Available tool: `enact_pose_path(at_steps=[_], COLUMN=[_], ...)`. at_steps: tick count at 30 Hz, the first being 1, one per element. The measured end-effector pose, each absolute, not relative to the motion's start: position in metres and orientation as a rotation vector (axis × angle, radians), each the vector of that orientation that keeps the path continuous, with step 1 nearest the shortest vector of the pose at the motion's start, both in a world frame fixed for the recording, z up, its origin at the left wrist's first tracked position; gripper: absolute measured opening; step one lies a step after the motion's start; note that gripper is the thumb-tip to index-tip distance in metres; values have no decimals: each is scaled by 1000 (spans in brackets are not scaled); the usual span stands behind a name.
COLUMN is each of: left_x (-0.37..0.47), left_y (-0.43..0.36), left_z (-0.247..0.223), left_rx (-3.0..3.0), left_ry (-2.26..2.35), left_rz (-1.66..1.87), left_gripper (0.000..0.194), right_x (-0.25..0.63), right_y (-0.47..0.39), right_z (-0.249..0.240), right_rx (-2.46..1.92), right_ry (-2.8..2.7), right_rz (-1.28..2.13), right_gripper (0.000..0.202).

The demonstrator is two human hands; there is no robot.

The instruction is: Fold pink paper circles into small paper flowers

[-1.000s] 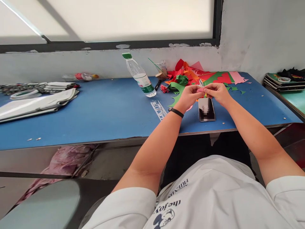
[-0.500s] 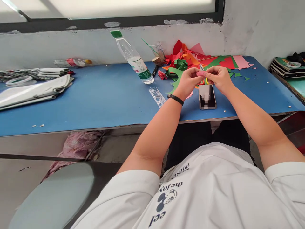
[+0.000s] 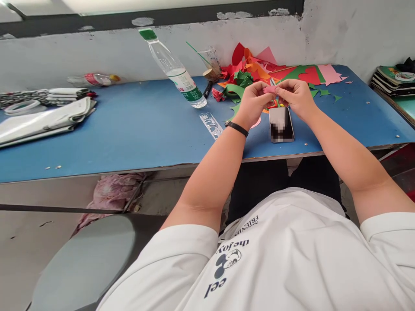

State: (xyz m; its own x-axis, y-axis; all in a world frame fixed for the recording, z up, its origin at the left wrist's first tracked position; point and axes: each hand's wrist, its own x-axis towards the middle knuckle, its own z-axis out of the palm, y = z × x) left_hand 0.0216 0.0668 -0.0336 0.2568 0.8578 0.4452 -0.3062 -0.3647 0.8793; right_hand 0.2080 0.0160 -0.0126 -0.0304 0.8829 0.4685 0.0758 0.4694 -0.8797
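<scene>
Small pink piece, apparently paper (image 3: 269,90), is pinched between left hand (image 3: 254,103) and right hand (image 3: 296,96). Both hands closed at thumb and fingers, one grip at each end; it sits up over the desk (image 3: 145,129), roughly in line with the phone. Long axis looks about crosswise, left to right. Neither hand is clearly nearer, both touch it. Finer folds hidden by fingers, can't tell.

Scissors (image 3: 272,81) show behind and below the piece, blades pointing away toward the wall, red and yellow handles partly covered by the hands; look to be lying on the desk. Phone (image 3: 281,123) flat just on the near side of the hands, long axis toward the person, part of screen pixelated. Coloured paper scraps (image 3: 243,67) heaped beyond the hands, by the wall. Clear stencil ruler (image 3: 211,124) left of the left forearm, slanted.

Text: white shirt (image 3: 292,242) reads "FRIENDS", "the joy" and "eel", upside down in view, beside a cartoon head with dark round ears. Water bottle (image 3: 183,84), green cap, green-and-white label; brand not legible. Stencil marks too small to read.
</scene>
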Motion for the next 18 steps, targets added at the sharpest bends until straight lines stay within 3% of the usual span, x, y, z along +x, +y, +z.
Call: enact_pose_path(at_steps=[7,18], left_x=[20,18], left_y=[67,70], left_z=[-35,-38], left_rx=[1404,1488], left_ry=[548,609], left_rz=[1300,1313], left_gripper=[42,41], right_x=[210,206], right_y=[29,27], right_z=[-22,-20], right_rx=[-871,-922], right_ry=[-1473,-1477], right_rz=[807,851], right_gripper=[36,41])
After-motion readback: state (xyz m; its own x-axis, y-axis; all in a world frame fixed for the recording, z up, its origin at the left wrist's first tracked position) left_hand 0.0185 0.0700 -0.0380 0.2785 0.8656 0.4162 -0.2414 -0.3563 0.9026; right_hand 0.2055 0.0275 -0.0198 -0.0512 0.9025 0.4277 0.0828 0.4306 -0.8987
